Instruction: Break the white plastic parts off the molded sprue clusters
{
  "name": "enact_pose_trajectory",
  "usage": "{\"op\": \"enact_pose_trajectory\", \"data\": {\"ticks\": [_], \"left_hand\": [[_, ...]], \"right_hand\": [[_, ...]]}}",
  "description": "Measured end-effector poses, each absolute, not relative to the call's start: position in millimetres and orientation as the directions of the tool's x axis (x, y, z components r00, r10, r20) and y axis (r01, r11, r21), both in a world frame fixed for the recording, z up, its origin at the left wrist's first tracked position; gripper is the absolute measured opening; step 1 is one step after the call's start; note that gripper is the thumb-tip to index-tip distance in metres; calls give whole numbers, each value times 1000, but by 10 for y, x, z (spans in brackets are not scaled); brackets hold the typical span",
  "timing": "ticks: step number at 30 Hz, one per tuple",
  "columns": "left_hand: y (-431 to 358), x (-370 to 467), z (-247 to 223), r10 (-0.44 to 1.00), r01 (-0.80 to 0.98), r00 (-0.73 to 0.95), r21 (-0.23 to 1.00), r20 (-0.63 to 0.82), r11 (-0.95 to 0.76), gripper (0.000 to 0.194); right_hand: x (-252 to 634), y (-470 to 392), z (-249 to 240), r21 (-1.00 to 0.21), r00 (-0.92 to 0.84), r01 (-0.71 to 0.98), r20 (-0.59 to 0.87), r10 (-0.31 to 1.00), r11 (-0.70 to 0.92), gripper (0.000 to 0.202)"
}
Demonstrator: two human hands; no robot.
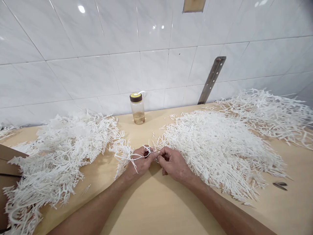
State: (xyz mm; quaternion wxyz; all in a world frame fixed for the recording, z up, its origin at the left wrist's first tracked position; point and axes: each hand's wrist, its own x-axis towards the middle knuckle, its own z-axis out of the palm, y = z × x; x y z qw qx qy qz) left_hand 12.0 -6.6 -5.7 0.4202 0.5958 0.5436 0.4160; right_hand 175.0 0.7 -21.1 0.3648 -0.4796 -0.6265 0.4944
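Note:
My left hand (144, 159) is closed on a white branched plastic piece (133, 157), whose thin arms stick out to the left over the fingers. Close beside it, my right hand (171, 161) is pinched, its thumb and forefinger meeting the left fingertips. What lies between the right fingertips is too small to make out. A tangled heap of white branched pieces (66, 143) spreads to the left of my hands. Just right of my right hand lies a large pile of thin white pieces (215, 143).
A bottle (138, 112) with a dark lid and some liquid stands near the tiled wall. A metal bracket (212, 80) leans there. More white branches (271, 112) lie at the back right, a small dark tool (280, 186) at the right, and a brown box (9, 176) at the left edge.

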Motion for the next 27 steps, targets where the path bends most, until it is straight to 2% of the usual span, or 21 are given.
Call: {"op": "enact_pose_trajectory", "data": {"ticks": [4,10,16,18,22,27], "left_hand": [[-80,115,-33,998,340,59,939,28,-46,34],[-169,145,123,999,356,28,934,34,-42,34],[-48,71,15,995,270,-102,963,22,7,40],[17,22,-27,988,211,-153,975,-38,70,43],[60,-6,-64,997,180,-62,982,-41,51,39],[27,24,-62,998,163,-50,986,-28,36,38]], "right_hand": [[1736,-25,-199,-947,-291,304,9,957,101,6],[1719,-22,-201,-884,-270,404,133,954,237,4],[1731,-72,-221,-834,-283,429,241,928,348,6],[1735,-96,-240,-855,-262,411,221,940,316,5],[1739,-85,-282,-955,-168,268,84,982,127,8],[1794,-9,-291,-973,-47,218,68,997,77,13]]}}
